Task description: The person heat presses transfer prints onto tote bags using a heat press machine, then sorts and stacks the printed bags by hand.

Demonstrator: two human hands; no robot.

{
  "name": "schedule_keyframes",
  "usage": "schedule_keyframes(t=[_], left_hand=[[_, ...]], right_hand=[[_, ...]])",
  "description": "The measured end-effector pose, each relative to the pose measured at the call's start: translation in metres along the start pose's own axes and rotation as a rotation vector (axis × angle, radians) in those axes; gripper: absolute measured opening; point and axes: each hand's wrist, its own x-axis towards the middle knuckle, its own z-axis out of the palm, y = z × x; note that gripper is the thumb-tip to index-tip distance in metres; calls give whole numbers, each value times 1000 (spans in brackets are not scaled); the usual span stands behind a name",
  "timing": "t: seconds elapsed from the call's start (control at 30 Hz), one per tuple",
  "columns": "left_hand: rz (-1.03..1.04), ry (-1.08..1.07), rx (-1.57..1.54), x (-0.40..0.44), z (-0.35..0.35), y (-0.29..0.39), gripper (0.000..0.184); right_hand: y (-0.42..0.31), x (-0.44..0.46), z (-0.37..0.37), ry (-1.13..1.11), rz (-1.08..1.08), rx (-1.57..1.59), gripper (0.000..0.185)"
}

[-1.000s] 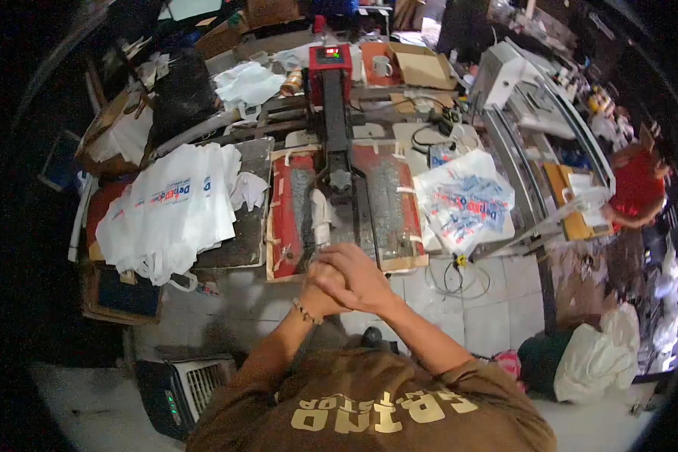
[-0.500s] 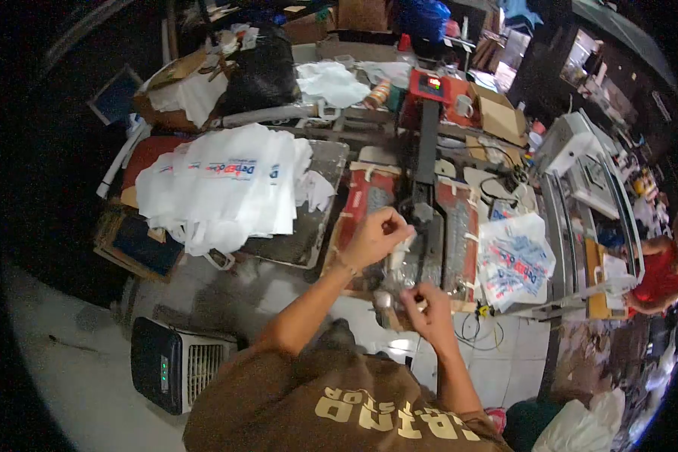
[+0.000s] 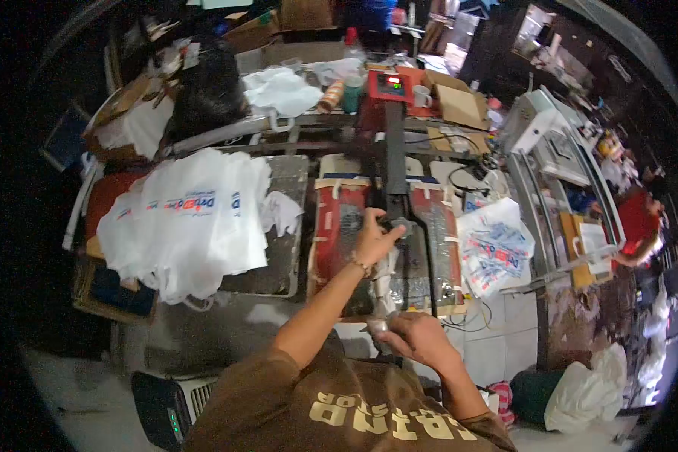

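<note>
In front of me stands a heat press with a dark arm and a red control box with a lit display. My left hand curls its fingers and thumb around the dark knob on top of the press. My right hand is closed on the near end of the press's lever handle, which is wrapped in pale material. Under the arm lies the flat press bed with red edges. Both hands partly hide the parts they hold.
White printed bags lie stacked on a dark board to the left. More printed bags lie right of the press. A metal frame machine stands farther right, near a person in red. An open carton sits behind.
My left hand has gone from a raised pinch to the knob. My right hand has closed on the lever's end. The view has shifted, so the bench appears farther left.
</note>
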Motion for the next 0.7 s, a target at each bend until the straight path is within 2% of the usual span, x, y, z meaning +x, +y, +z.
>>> schedule_keyframes(t=[0.03,0.07,0.1,0.17,0.2,0.37,0.4,0.47,0.53,0.67,0.7], left_hand=[[63,39,-17,6,7,-22,66],[50,45,87,1,1,-7,66],[50,54,85,0,1,-2,67],[85,104,-35,5,8,-12,62],[97,111,-36,7,9,-17,62],[66,48,-160,-7,-1,13,58],[97,73,-43,-3,-2,8,62],[86,75,-15,-1,-2,5,63],[69,75,17,-1,-1,6,64],[14,56,-21,-9,-4,23,62],[36,73,15,-10,-4,25,61]], right_hand=[[2,-3,-4,-75,-54,-63,34],[10,-6,-1,-99,-70,-96,44],[10,-10,-1,-95,-62,-106,44],[2,-7,-5,-272,50,-229,56],[14,-13,8,-206,3,-209,63],[14,-14,5,-236,3,-199,61],[17,-16,5,-254,-43,-229,62],[25,-19,3,-263,-89,-264,62],[33,-22,3,-44,-285,-164,64],[30,-23,-3,-51,-296,-219,64],[26,-24,-2,-93,-240,-257,64]])
